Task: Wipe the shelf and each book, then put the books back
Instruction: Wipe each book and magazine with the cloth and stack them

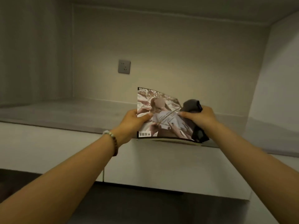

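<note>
while the left hand pinches the magazine by its left edge above the shelf front, the right hand grips a dark cloth against its right side; thin, light and floppy, it probably needs holding at both edges.

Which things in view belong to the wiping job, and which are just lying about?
For the job: magazine, gripped by the left hand; cloth, gripped by the right hand against the magazine's right edge; shelf.
Not for the job: wall socket; bracelet on the left wrist.
</note>
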{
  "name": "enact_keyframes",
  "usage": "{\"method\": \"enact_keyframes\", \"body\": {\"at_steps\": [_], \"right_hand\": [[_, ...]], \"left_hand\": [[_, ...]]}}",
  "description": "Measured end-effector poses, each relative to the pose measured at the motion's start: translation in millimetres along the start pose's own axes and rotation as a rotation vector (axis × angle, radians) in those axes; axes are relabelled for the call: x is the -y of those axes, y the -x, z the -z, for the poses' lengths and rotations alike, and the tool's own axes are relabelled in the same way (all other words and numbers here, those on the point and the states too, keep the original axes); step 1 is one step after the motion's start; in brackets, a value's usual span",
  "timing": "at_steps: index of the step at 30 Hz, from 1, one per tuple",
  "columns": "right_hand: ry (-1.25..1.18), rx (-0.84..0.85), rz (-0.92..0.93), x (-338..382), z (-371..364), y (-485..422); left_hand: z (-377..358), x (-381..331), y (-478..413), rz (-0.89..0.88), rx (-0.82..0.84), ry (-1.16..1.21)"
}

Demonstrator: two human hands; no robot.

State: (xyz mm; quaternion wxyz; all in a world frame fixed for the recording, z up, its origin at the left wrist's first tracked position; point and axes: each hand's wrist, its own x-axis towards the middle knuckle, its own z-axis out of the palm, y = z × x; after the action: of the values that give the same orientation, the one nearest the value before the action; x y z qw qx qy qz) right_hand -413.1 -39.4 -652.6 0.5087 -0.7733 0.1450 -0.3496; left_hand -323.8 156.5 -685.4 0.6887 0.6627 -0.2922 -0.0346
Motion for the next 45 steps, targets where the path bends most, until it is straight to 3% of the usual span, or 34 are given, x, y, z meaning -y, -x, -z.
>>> {"method": "enact_keyframes", "body": {"at_steps": [2, 5, 6, 11, 14, 19, 21, 26, 29, 31, 34, 39, 45], "right_hand": [[0.227, 0.056, 0.065, -6, -3, -9], [0.393, 0.182, 0.114, -21, -9, -11], [0.424, 0.192, 0.134, -25, -11, -11], [0.47, 0.197, 0.16, -27, -12, -12], [0.455, 0.218, 0.161, -28, -11, -13], [0.352, 0.202, 0.201, -25, -6, -2], [0.312, 0.196, 0.236, -20, 0, 12], [0.114, 0.126, 0.398, -23, 7, 81], [0.051, 0.22, 0.357, -58, -1, 134], [0.037, 0.318, 0.265, -99, -12, 161], [0.036, 0.393, 0.087, -173, -29, 192], [0.045, 0.501, -0.196, -293, -59, 244], [0.153, 0.689, -0.494, -414, -86, 314]], "left_hand": [[-6, 4, -35, 0.007, -0.013, -0.216], [-4, 24, -65, 0.097, 0.021, -0.835], [-4, 28, -68, 0.089, 0.044, -0.893], [-4, 28, -63, 0.048, 0.274, -0.82], [-5, 26, -58, 0.033, 0.311, -0.862], [-2, 22, -37, -0.081, 0.17, -0.589], [0, 24, -21, -0.164, 0.139, -0.65], [-4, 58, 41, -0.622, -0.066, -0.712], [-12, 111, 84, -0.759, -0.191, -0.618], [-14, 161, 114, -0.712, -0.158, -0.565], [-7, 247, 160, -0.488, 0.012, -0.548], [7, 377, 240, -0.125, 0.218, -0.749], [16, 481, 328, 0.214, 0.528, -0.875]]}}
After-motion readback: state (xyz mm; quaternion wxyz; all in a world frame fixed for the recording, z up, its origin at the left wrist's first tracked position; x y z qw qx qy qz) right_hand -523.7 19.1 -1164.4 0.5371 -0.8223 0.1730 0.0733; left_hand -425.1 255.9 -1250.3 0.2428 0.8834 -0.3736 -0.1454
